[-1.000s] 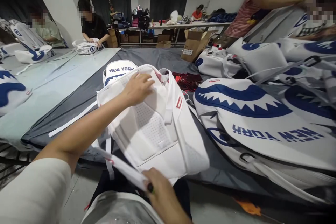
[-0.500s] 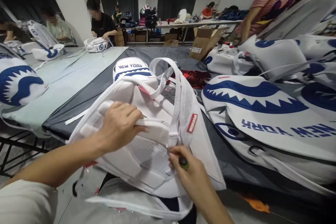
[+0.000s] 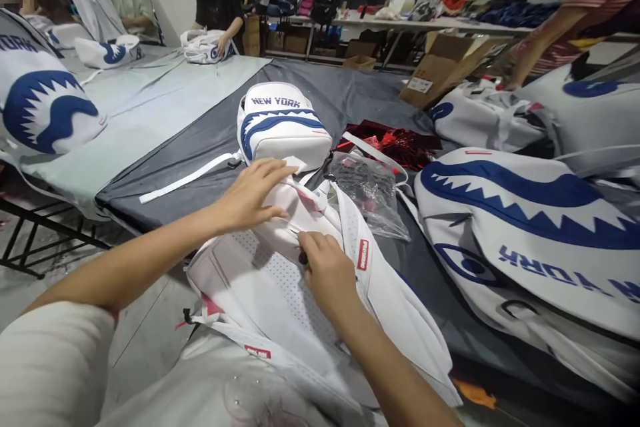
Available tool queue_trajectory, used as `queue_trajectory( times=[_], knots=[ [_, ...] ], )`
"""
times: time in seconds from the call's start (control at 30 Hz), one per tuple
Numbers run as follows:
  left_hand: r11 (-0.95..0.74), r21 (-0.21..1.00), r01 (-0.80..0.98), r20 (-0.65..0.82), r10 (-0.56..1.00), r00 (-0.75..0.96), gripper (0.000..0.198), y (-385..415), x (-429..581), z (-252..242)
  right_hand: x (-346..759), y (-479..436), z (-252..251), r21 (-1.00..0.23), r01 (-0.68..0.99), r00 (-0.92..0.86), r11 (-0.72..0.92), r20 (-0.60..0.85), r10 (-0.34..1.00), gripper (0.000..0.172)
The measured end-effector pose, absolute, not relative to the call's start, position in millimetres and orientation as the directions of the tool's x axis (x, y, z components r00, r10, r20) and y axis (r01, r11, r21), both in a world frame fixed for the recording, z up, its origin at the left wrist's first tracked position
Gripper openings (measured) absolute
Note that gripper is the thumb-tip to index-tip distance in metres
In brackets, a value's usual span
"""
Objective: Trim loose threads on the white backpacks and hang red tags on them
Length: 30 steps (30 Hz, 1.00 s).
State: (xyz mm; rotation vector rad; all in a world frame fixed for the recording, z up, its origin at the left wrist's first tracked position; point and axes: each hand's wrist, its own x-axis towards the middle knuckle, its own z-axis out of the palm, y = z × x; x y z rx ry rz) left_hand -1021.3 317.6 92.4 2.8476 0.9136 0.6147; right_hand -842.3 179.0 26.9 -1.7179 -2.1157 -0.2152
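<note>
A white backpack (image 3: pixel 280 293) lies back-side up against my lap and the table edge, its mesh panel and straps facing me. My left hand (image 3: pixel 253 193) rests on its upper part with fingers stretched out flat, pressing the fabric near the top handle. My right hand (image 3: pixel 325 270) is closed in a pinch at a strap on the pack's middle, with a small dark tool held between its fingers. A red label (image 3: pixel 363 254) shows on the strap just right of that hand.
Another white backpack marked NEW YORK (image 3: pixel 283 123) stands just beyond. A clear plastic bag (image 3: pixel 373 190) and red shiny material (image 3: pixel 400 140) lie to the right. Large shark-mouth backpacks (image 3: pixel 525 227) pile at right. Other people work at the grey table (image 3: pixel 175 147) and beyond.
The backpack has dropped lower and flatter toward my lap. My left hand moved up to its top and spread flat; my right hand shifted up-left onto the strap.
</note>
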Motion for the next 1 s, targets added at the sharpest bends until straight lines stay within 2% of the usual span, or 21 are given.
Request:
queue_trajectory(
  times=[0.07, 0.13, 0.17, 0.23, 0.37, 0.43, 0.5, 0.6, 0.73, 0.87, 1.0],
  knots=[
    [-0.741, 0.236, 0.629, 0.049, 0.655, 0.754, 0.095, 334.0, -1009.1, 92.7, -849.3, 167.3, 21.7, -0.036, 0.953, -0.255, 0.3, 0.432, 0.865, 0.029],
    [-0.668, 0.188, 0.72, -0.168, 0.7, 0.694, 0.1, 345.3, -994.8, 85.3, -854.3, 159.5, 16.8, 0.045, 0.93, -0.35, 0.366, 0.42, 0.837, 0.033],
    [-0.649, 0.15, 0.746, -0.217, 0.715, 0.665, 0.1, 348.4, -988.6, 80.1, -855.3, 158.1, 14.8, 0.071, 0.924, -0.373, 0.376, 0.395, 0.84, 0.035],
    [-0.651, 0.073, 0.756, -0.229, 0.727, 0.648, 0.105, 349.8, -980.8, 70.4, -854.5, 160.2, 12.2, 0.084, 0.93, -0.365, 0.357, 0.311, 0.878, 0.035],
    [-0.659, -0.03, 0.751, -0.212, 0.739, 0.64, 0.14, 342.5, -985.1, 60.6, -850.8, 173.0, 12.5, 0.01, 0.942, -0.332, 0.334, 0.15, 0.931, 0.034],
    [-0.61, -0.057, 0.79, -0.238, 0.777, 0.583, 0.143, 339.0, -992.4, 57.4, -852.7, 179.1, 13.0, -0.027, 0.932, -0.358, 0.362, 0.11, 0.927, 0.036],
    [-0.561, -0.059, 0.826, -0.256, 0.808, 0.531, 0.137, 337.5, -1000.0, 52.0, -857.6, 184.5, 12.8, -0.04, 0.926, -0.372, 0.375, 0.06, 0.926, 0.035],
    [-0.559, 0.008, 0.829, -0.246, 0.802, 0.543, 0.122, 339.1, -1010.3, 40.7, -866.0, 191.2, 13.4, -0.029, 0.93, -0.366, 0.365, -0.023, 0.93, 0.033],
    [-0.612, 0.105, 0.784, -0.226, 0.753, 0.618, 0.108, 346.7, -1020.1, 32.9, -871.8, 200.0, 21.7, 0.0, 0.952, -0.302, 0.305, -0.149, 0.942, 0.041],
    [-0.621, 0.277, 0.733, -0.278, 0.679, 0.68, 0.105, 358.2, -1027.5, 40.8, -872.9, 211.1, 34.1, 0.032, 0.968, -0.23, 0.251, -0.296, 0.927, 0.04],
    [-0.567, 0.416, 0.711, -0.347, 0.624, 0.7, 0.109, 367.5, -1036.8, 48.4, -874.3, 222.1, 39.8, 0.046, 0.964, -0.231, 0.26, -0.331, 0.915, 0.038]
  ],
)
